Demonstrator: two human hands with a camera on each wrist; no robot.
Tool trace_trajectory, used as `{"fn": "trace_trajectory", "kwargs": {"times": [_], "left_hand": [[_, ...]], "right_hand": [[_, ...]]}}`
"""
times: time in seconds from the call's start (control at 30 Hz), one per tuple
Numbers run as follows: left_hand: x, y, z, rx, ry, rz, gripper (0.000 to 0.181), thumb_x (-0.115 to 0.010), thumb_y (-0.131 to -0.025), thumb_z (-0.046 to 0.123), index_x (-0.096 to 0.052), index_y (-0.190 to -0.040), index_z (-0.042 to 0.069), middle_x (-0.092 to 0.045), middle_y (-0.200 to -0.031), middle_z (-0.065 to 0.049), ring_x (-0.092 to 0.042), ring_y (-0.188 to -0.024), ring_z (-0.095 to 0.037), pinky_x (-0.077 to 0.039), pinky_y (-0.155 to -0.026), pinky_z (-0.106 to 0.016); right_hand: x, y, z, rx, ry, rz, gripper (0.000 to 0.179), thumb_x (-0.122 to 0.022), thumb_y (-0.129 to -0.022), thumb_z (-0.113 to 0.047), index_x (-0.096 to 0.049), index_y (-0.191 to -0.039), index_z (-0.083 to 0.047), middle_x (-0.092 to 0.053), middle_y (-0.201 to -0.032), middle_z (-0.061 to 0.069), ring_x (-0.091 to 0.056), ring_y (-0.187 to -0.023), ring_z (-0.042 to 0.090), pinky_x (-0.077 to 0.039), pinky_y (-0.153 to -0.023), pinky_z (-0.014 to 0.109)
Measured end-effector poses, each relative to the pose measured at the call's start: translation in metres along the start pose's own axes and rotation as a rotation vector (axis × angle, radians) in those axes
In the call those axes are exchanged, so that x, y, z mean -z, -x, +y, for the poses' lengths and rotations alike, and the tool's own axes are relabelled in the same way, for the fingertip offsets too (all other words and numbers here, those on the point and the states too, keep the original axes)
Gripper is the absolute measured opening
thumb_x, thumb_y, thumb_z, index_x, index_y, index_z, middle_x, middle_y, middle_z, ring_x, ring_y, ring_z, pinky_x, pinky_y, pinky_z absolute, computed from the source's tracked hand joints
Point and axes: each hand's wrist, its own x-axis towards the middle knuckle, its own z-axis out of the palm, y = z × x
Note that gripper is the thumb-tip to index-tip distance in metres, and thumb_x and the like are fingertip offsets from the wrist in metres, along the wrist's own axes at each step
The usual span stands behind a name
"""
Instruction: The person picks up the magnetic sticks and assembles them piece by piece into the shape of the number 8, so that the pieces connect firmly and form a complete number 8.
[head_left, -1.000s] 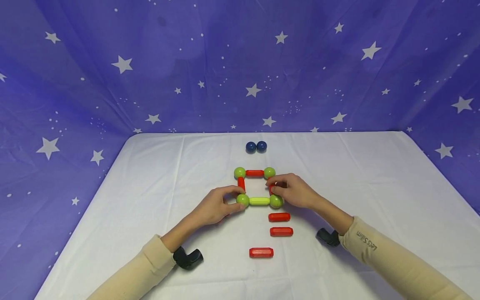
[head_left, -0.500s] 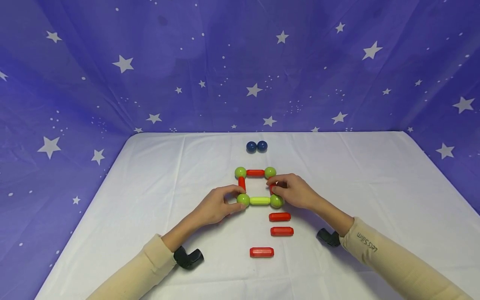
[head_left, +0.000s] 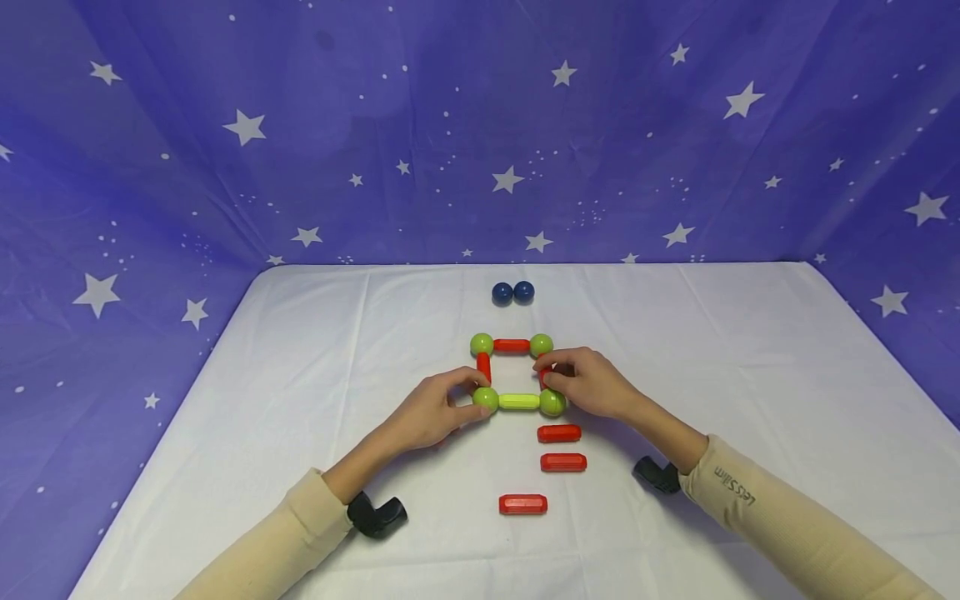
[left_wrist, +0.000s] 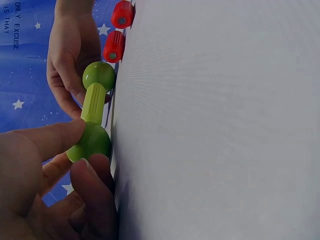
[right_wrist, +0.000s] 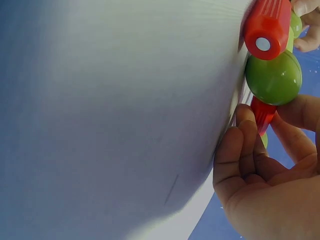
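A square of magnetic rods and green balls lies on the table, with a green ball at each corner. My left hand (head_left: 438, 410) pinches the near-left green ball (left_wrist: 92, 142) between thumb and fingers. On the opposite side, my right hand (head_left: 588, 383) holds the red magnetic rod (right_wrist: 263, 115) of the right side, its fingers partly covering it. The near-right green ball (right_wrist: 274, 77) sits beside that thumb. A yellow-green rod (head_left: 519, 402) joins the two near balls. Red rods form the left side (head_left: 483, 368) and the far side (head_left: 512, 345), ending at the far-left ball (head_left: 482, 344) and far-right ball (head_left: 541, 345).
Two dark blue balls (head_left: 513, 293) sit together behind the square. Three loose red rods lie nearer: one (head_left: 559, 433) just below the near-right corner, another (head_left: 563, 462) under it, a third (head_left: 523, 504) closest. A white cloth (head_left: 300, 350) covers the table; a starry curtain (head_left: 450, 125) stands behind.
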Motion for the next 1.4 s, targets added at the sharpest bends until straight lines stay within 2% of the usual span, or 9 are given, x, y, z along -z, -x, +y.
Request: {"fn": "trace_trajectory", "kwargs": {"times": [0.47,0.7,0.9,1.13,1.4], "left_hand": [[0.0,0.0,-0.001,-0.004,0.001,0.014,0.027,-0.075,-0.089,0.021,-0.064,-0.115,0.022,-0.062,-0.108,0.0,-0.052,-0.044,-0.014,-0.042,-0.042,-0.03],[-0.001,-0.001,-0.001,0.001,0.009,0.016,0.028,-0.075,-0.089,0.021,-0.065,-0.115,0.021,-0.062,-0.108,0.0,-0.052,-0.043,-0.015,-0.042,-0.042,-0.03],[-0.001,-0.001,-0.002,0.007,0.002,0.018,0.028,-0.075,-0.089,0.021,-0.065,-0.115,0.022,-0.062,-0.108,0.001,-0.052,-0.044,-0.016,-0.042,-0.042,-0.03],[-0.001,0.0,-0.003,0.008,0.009,0.016,0.028,-0.075,-0.089,0.021,-0.065,-0.115,0.023,-0.062,-0.108,0.001,-0.051,-0.042,-0.016,-0.042,-0.041,-0.03],[-0.001,0.0,-0.003,0.011,0.014,0.017,0.03,-0.076,-0.088,0.021,-0.065,-0.116,0.022,-0.062,-0.108,0.0,-0.05,-0.042,-0.016,-0.042,-0.041,-0.03]], "right_hand": [[0.004,0.003,0.002,0.041,-0.017,-0.033,0.025,-0.061,-0.095,-0.008,-0.07,-0.118,-0.004,-0.063,-0.091,0.003,-0.052,-0.079,0.02,-0.044,-0.068,0.031],[0.008,0.021,-0.002,0.045,0.0,-0.058,0.026,-0.066,-0.093,-0.016,-0.072,-0.117,-0.009,-0.062,-0.084,-0.001,-0.053,-0.074,0.019,-0.044,-0.062,0.03],[0.006,0.035,-0.005,0.058,0.04,-0.06,0.032,-0.075,-0.087,-0.012,-0.071,-0.118,-0.01,-0.063,-0.092,-0.004,-0.053,-0.072,0.019,-0.046,-0.058,0.029],[0.003,0.036,-0.004,0.095,0.065,-0.039,0.031,-0.076,-0.085,-0.007,-0.072,-0.116,-0.011,-0.062,-0.09,-0.005,-0.053,-0.072,0.017,-0.046,-0.06,0.028],[0.002,0.036,-0.002,0.098,0.058,-0.037,0.032,-0.076,-0.085,-0.007,-0.072,-0.116,-0.01,-0.062,-0.09,-0.005,-0.053,-0.073,0.017,-0.046,-0.06,0.028]]}}
